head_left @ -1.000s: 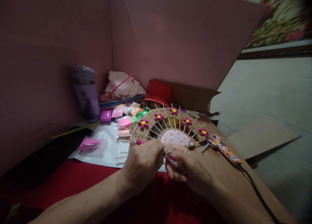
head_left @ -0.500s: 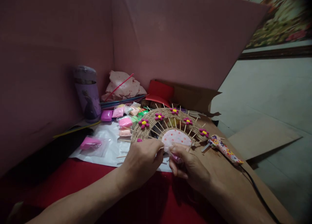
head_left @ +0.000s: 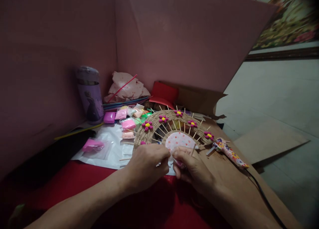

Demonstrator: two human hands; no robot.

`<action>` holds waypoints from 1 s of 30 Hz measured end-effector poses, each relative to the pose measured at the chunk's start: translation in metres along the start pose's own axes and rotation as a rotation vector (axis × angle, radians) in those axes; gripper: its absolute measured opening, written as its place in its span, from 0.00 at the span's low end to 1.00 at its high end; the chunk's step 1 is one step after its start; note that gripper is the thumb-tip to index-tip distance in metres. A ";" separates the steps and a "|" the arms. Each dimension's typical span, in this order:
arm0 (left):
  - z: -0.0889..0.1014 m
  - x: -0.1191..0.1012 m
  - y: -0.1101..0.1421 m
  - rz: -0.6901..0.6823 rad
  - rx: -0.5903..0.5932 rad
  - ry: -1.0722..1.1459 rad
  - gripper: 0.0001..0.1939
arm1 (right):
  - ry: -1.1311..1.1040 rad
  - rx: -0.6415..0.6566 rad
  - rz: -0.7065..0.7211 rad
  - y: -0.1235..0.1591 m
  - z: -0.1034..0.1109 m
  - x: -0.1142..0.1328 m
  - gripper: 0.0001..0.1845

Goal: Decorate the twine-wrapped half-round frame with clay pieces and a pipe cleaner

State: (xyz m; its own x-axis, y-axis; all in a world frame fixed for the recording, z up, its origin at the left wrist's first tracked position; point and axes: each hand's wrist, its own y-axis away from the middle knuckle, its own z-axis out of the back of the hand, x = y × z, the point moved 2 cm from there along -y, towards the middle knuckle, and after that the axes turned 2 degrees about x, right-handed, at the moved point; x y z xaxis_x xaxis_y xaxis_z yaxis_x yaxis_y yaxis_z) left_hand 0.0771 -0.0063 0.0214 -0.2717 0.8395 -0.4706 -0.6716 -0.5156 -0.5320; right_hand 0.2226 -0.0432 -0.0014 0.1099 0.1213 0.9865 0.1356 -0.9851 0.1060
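My right hand [head_left: 195,166] is closed on a small clear plastic bag [head_left: 179,164] with purplish-pink clay inside. A thin wooden stick [head_left: 193,150] stands up by its fingers; whether the hand holds it I cannot tell. Pinched at the bag's other edge is my left hand [head_left: 151,159], its fingertips close to the right thumb. Just beyond both hands lies a round twine-wrapped frame [head_left: 156,119] with radiating sticks and magenta clay flowers [head_left: 163,119] with yellow centres. Its centre is white dotted fabric [head_left: 180,141]. The hands hide its near part.
Bagged clay packs [head_left: 128,124] lie left of the frame, with another pink pack [head_left: 93,145] nearer. A purple tumbler [head_left: 90,96] stands at the left wall. On the right, a flower-patterned glue gun [head_left: 230,152] with a black cord rests on cardboard [head_left: 224,182].
My left hand has shifted slightly right and down, closer to the right hand. Less of the clear bag shows between them. The frame and other things stay put.
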 end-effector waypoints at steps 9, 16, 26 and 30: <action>-0.001 0.003 -0.004 0.504 0.040 0.925 0.08 | 0.040 -0.014 0.107 0.009 0.001 0.005 0.17; -0.004 -0.002 0.005 -0.172 -0.160 -0.119 0.08 | 0.341 -0.120 0.240 0.011 0.000 0.007 0.19; -0.011 -0.012 0.008 -0.355 -0.171 -0.782 0.07 | 0.497 -0.080 0.217 0.008 -0.005 0.002 0.20; -0.015 -0.009 0.008 -0.282 -0.098 -0.775 0.11 | 0.597 -0.122 0.276 0.007 -0.003 0.001 0.21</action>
State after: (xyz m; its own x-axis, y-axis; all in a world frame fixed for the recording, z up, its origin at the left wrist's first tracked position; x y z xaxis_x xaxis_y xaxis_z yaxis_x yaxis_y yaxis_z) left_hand 0.0847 -0.0207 0.0113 -0.5239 0.8011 0.2892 -0.7323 -0.2502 -0.6334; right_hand 0.2207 -0.0505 0.0009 -0.4445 -0.1910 0.8752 0.0643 -0.9813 -0.1815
